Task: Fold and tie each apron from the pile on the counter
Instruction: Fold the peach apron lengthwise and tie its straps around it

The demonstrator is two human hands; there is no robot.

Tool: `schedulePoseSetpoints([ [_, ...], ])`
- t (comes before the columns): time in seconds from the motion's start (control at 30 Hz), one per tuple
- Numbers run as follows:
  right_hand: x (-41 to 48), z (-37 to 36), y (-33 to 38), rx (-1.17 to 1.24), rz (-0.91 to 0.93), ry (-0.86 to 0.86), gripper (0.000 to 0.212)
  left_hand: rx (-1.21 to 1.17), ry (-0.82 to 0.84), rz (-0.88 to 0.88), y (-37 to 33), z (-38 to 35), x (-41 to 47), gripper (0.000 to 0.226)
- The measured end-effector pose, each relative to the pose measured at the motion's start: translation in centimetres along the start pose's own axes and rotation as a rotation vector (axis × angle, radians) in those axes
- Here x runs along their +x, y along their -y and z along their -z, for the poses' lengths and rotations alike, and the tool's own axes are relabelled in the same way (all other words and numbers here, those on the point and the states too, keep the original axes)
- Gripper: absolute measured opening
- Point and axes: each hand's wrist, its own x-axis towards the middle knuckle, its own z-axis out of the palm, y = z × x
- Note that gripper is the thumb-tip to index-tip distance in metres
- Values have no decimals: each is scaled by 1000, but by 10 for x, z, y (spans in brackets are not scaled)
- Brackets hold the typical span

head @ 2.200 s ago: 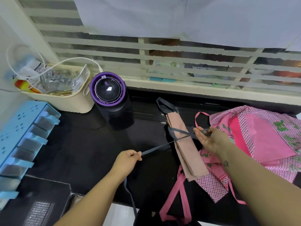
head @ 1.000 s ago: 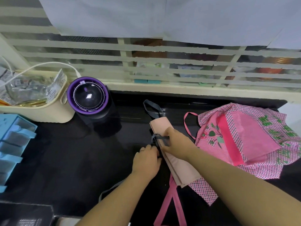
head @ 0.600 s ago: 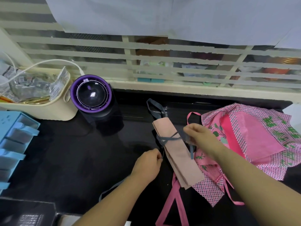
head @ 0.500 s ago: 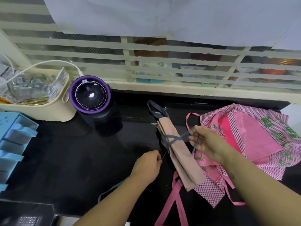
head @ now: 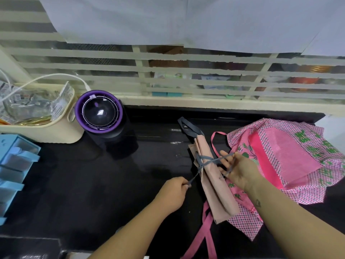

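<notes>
A wide stretch of black table (head: pixel 97 187) is lying open left of the left hand (head: pixel 172 193) — room for a hand to sweep in from the near edge. Further left, the blue drawer unit (head: pixel 16 165) is walling that side, with the cream basket (head: pixel 61 131) and the purple-rimmed appliance (head: pixel 99 114) standing at the back-left. The grey strap (head: pixel 206 161) is stretching taut between the left hand's grip and the right hand (head: pixel 239 172), crossing the folded beige apron (head: pixel 214 186) and barring a straight pass there. On the right the pink apron pile (head: pixel 291 165) is covering the table, pink ties (head: pixel 205 230) are trailing over the near edge, and the window ledge (head: pixel 205 104) is closing off the back.
</notes>
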Motion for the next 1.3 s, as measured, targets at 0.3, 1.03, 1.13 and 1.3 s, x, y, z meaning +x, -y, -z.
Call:
schedulePoseSetpoints([
  [0.3,-19,-27,-31,77,-152,47,40,-710,14,-169,-44,0,-10,24],
  [1.03,-19,4,-8,-1268,537,299,16,-123,-150,-142,-2,0,9,22],
  [1.13,-13,2,-9,-1620,712,468,14,-26,-183,-150,4,4,4,22],
  [1.3,-1,2,2,-1855,812,577,17,54,-163,-72,22,13,-5,25],
])
